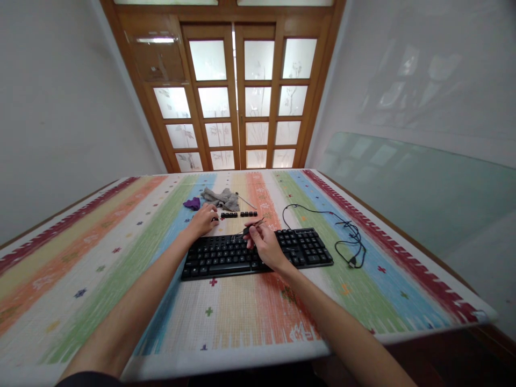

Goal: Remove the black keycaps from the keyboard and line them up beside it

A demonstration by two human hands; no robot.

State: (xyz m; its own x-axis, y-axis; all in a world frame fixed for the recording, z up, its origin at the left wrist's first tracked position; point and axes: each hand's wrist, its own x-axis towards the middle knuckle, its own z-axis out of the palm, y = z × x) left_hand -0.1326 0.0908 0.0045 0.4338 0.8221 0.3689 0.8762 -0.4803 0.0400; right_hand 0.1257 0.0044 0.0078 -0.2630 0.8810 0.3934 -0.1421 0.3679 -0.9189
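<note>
Keyboard, black, lies mid-worktop. The left hand rests at its far left corner, fingers curled; I cannot tell whether they hold anything. Beyond it lie a purple cloth, a grey cloth and loose keycaps. The right hand pinches a thin tool over the keys. A cable coils at right.

One keyboard, one cable, one grey cloth, one purple cloth, two keycap rows, one wire tool.
</note>
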